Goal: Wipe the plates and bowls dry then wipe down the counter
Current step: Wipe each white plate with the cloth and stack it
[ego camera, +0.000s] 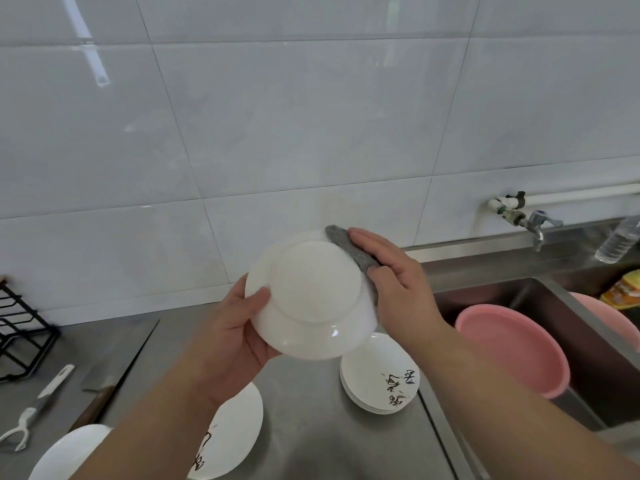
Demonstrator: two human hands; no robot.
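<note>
at the far left of the steel desk (311,427) stands a black wire rack (20,337), with a white-handled peeler (34,407) and a wooden-handled steel cleaver (114,362) lying near it. nearer the front edge lie a plain white ceramic plate (69,452) and a white plate with black brush lettering (235,434), both partly hidden by the left forearm. above the desk's middle the left hand (239,327) holds a glossy white ceramic bowl (311,299) in the air, base turned toward the camera, thumb clamped on its outer wall and the other fingers hooked out of sight behind the rim. on the bowl's right side the right hand (398,285), fingers straight and pressed together, flattens a folded grey cloth (349,247) against the outer wall and rim. below it sits a stack of white lettered plates (377,372), and further right a round pink plastic basin (512,344) rests in the steel sink under a metal tap (533,223). the bowl looks stiff, fairly light, brittle and probably slick while damp, so a firm hold across the rim, thumb outside and fingers inside, seems safest; the soft cloth should mould to the curve.
</note>
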